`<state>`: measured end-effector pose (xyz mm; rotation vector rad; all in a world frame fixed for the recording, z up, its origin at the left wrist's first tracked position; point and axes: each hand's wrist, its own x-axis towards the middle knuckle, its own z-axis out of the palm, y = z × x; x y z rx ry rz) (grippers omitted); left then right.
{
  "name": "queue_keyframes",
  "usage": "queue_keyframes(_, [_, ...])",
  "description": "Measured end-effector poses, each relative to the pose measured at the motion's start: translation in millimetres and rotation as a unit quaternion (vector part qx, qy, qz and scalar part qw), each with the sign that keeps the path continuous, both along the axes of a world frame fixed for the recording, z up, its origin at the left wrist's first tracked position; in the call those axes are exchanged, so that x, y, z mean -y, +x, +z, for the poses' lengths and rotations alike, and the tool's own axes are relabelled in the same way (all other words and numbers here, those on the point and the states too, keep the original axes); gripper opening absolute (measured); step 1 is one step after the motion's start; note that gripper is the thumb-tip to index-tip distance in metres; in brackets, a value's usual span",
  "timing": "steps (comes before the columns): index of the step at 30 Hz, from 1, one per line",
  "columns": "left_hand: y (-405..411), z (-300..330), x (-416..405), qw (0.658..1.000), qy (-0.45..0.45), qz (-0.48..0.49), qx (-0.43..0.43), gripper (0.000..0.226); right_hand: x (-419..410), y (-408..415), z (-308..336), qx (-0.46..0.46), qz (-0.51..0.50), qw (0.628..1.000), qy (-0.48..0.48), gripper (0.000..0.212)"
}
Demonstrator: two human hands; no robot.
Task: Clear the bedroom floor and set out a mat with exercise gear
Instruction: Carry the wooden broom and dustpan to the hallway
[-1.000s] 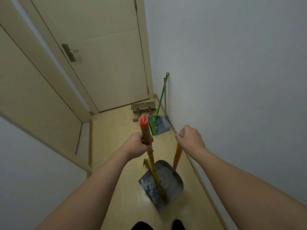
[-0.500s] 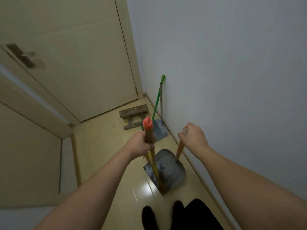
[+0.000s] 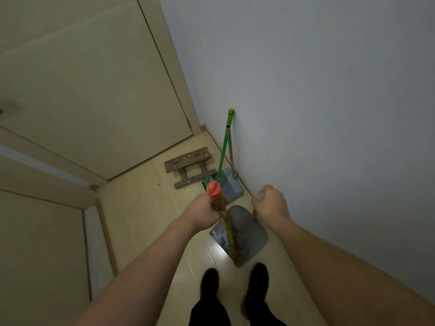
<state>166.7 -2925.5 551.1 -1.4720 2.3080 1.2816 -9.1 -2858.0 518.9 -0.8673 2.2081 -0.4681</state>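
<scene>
Head view: left hand point(image 3: 204, 214) wrapped round broom handle point(image 3: 218, 201), shaft near upright, bristles down in grey dustpan point(image 3: 242, 234). Right hand point(image 3: 270, 204) gripping dustpan handle. Pan on floor point(image 3: 141, 220) below grips, beside wall point(image 3: 329, 114), right hand nearer.

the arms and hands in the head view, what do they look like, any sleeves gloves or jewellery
Both forearms are bare as far as the frame shows, with no sleeve in view. The left hand and right hand are bare too: no gloves, and no watch, band or ring that can be seen. The picture is dim and slightly blurred, so small details could be missed.
</scene>
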Motion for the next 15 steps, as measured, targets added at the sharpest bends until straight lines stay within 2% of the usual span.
queue_keyframes(7, [-5,-47,59,0.999,0.019,-0.051,0.005,0.023,48,-5,-25,0.058,-0.089,0.994,0.035,0.032])
queue_keyframes(9, [-10,-57,72,0.997,0.021,-0.075,0.005,0.022,54,1,-29,0.084,-0.092,0.992,0.025,0.028])
queue_keyframes(12, [-22,-70,89,0.992,0.027,-0.12,0.0,0.017,64,9,-30,0.11,-0.068,0.991,0.026,0.02])
queue_keyframes(15, [-35,-79,106,0.985,0.052,-0.162,0.003,0.011,68,14,-18,0.139,-0.014,0.989,0.052,0.031])
